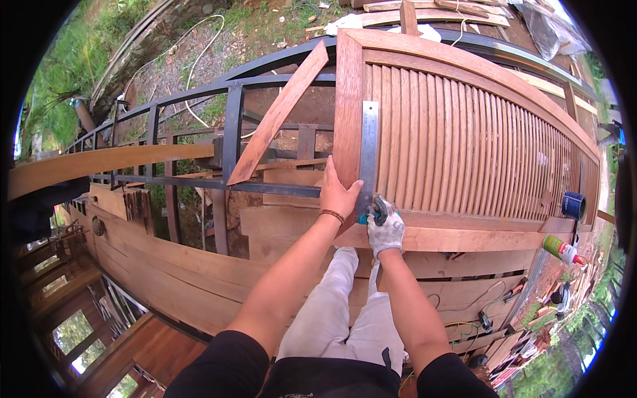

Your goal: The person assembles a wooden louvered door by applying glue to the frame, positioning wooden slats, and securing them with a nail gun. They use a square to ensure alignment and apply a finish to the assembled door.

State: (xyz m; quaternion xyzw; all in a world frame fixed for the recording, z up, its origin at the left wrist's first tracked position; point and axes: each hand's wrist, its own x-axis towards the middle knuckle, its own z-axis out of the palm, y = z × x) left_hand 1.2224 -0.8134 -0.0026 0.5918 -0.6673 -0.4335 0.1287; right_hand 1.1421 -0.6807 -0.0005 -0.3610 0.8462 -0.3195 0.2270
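Metal ruler (369, 147), mid-frame, is looking stiff, slick, best held by its edges; we're touching one, left hand (340, 198) splayed, gloved right hand (386, 232) gripping a dark tool (379, 211).

A dark metal frame (233, 126), long rails joined by crossbars, runs from well left of the fingers (329, 172) of the left hand (341, 198) to the far side of the panel (458, 139) at their right. That panel, wooden and slatted, lies on the frame; its left end is at those fingers, and most of its slats spread ahead and to the right of the gloved right hand (385, 227). A wooden strip (282, 116) lies slantwise across the rails, near end left of the left fingers, far end well ahead of them, just beside the panel's corner
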